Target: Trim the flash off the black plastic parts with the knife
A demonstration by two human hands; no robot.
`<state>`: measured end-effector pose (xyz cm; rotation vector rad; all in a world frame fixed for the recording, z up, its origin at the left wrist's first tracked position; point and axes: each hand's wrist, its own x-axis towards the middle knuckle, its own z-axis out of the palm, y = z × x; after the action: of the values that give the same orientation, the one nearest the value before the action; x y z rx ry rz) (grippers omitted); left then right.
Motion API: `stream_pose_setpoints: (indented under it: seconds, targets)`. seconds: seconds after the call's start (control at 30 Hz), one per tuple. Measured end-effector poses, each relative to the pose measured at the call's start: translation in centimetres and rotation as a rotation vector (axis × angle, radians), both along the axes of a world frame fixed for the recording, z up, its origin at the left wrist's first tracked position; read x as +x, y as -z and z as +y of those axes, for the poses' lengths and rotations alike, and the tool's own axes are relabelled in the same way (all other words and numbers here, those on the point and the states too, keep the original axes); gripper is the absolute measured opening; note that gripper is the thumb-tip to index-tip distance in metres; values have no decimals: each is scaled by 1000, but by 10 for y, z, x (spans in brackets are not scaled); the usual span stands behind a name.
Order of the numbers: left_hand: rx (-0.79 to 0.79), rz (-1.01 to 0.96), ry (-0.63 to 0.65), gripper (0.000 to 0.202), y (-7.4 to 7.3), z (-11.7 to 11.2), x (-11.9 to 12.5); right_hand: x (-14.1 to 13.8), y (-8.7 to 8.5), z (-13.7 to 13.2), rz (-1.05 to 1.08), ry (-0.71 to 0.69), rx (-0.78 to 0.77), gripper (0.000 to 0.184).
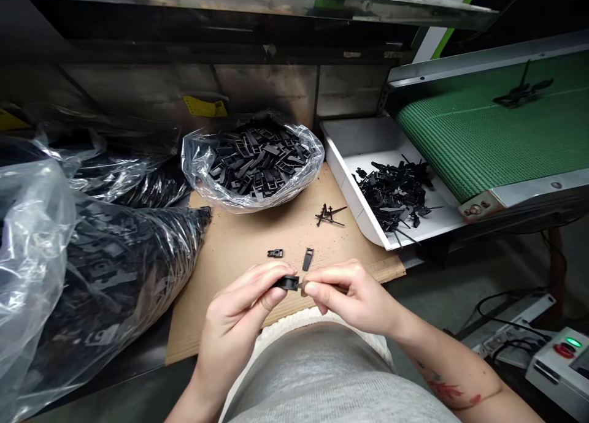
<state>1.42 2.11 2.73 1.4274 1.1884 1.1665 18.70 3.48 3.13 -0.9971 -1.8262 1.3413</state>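
Observation:
My left hand [248, 303] pinches a small black plastic part [288, 282] between thumb and fingers, just above the front edge of the cardboard. From the right, my right hand [343, 291] grips a thin dark pointed piece [302, 284], its tip at the end of the black part. Most of that piece is hidden in my fingers, so I cannot tell its kind. Just beyond my hands, two more black plastic parts lie on the cardboard: a short one [275, 252] and a longer flat one [308, 259].
Black sprue scraps [329, 214] lie on the cardboard [230, 233]. Behind stands an open plastic bag [197, 171] full of black parts. A white tray [354, 196] holds moulded pieces below a green conveyor belt [483, 135] carrying another. Filled bags [115, 270] crowd the left.

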Motion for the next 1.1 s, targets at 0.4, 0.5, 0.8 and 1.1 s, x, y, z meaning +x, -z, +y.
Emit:
stream_pose_setpoints:
  seconds: [0.4, 0.5, 0.8, 1.1]
  targets:
    - [41, 75, 13, 27, -1, 1, -4, 0, 2, -1, -37, 67, 166, 23]
    - [75, 91, 49, 30, 2, 3, -7, 1, 1, -1, -15, 43, 129, 22]
    - [112, 154, 83, 24, 3, 8, -7, 14, 1, 25, 243, -534, -693, 18]
    - [-262, 71, -112, 20, -1, 3, 6, 1, 7, -17, 76, 251, 110, 24]
